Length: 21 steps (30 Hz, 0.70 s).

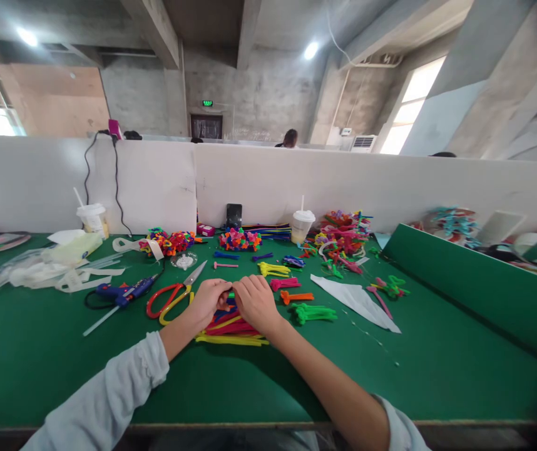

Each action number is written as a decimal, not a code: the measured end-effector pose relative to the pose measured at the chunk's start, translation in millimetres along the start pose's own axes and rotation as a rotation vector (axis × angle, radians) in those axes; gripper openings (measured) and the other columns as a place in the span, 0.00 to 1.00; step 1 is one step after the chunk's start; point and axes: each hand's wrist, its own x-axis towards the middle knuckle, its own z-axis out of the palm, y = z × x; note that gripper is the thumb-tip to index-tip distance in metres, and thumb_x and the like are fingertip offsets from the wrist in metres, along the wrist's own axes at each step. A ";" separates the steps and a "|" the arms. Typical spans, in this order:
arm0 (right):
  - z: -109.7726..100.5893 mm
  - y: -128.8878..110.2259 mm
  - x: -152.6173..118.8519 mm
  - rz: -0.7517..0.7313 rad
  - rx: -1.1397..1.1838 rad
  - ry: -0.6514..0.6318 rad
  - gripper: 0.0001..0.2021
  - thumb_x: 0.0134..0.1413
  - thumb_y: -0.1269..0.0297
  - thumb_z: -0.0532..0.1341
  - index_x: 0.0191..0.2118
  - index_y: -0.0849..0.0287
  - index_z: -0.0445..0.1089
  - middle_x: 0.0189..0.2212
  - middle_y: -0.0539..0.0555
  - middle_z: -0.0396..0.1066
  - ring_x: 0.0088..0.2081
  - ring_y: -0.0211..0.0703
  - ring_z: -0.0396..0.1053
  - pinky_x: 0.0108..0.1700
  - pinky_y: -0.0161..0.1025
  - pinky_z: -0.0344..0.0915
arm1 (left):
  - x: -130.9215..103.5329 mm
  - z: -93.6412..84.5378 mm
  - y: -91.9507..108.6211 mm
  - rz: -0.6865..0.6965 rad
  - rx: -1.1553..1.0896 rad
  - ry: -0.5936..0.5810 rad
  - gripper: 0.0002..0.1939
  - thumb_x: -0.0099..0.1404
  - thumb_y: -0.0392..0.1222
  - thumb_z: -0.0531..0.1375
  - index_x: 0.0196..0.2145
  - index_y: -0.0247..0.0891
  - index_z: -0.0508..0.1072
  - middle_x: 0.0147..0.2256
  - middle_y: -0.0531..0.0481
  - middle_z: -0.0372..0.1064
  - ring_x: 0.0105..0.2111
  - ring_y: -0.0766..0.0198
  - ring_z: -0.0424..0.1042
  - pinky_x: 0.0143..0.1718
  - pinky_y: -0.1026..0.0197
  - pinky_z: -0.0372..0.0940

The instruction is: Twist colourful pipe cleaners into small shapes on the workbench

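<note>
Two sets of curled fingers meet, left hand (208, 305) and right hand (256, 305); whether they grip anything I cannot tell. Beneath lie fuzzy sticks (231, 327), long axes roughly left-to-right; scissors (186, 289) beside the left hand point away, rightward.

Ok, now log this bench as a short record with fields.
Hands: left hand and right hand close together, fingers bent; anything gripped is hidden
Beneath hands: red and yellow strips
Left side: scissors, blue glue gun
Right side: yellow bundle, pink bundle, orange bundle, green bundle, white sheet
Back: two lidded cups with straws
Surface: green table
</note>
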 end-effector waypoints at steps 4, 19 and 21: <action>-4.0 -1.0 1.3 -0.100 0.011 -0.016 0.11 0.56 0.73 0.47 0.30 0.60 0.64 0.23 0.53 0.61 0.29 0.41 0.54 0.37 0.39 0.48 | 1.2 -2.1 -1.4 -0.029 -0.047 -0.012 0.13 0.43 0.42 0.61 0.14 0.35 0.59 0.12 0.60 0.52 0.12 0.76 0.52 0.14 0.69 0.54; -1.5 1.8 12.1 0.722 1.037 -0.044 0.09 0.51 0.60 0.51 0.24 0.58 0.60 0.21 0.48 0.58 0.25 0.37 0.56 0.29 0.35 0.52 | 0.6 -4.9 6.4 0.373 0.296 -0.005 0.10 0.54 0.42 0.56 0.30 0.37 0.58 0.22 0.59 0.56 0.21 0.71 0.63 0.20 0.66 0.67; -0.6 3.7 12.9 0.761 1.153 -0.079 0.10 0.49 0.59 0.53 0.24 0.58 0.60 0.20 0.47 0.56 0.24 0.36 0.54 0.27 0.34 0.51 | -0.7 -4.6 7.2 0.367 0.325 -0.037 0.09 0.55 0.41 0.55 0.31 0.37 0.58 0.20 0.59 0.55 0.21 0.71 0.62 0.20 0.66 0.68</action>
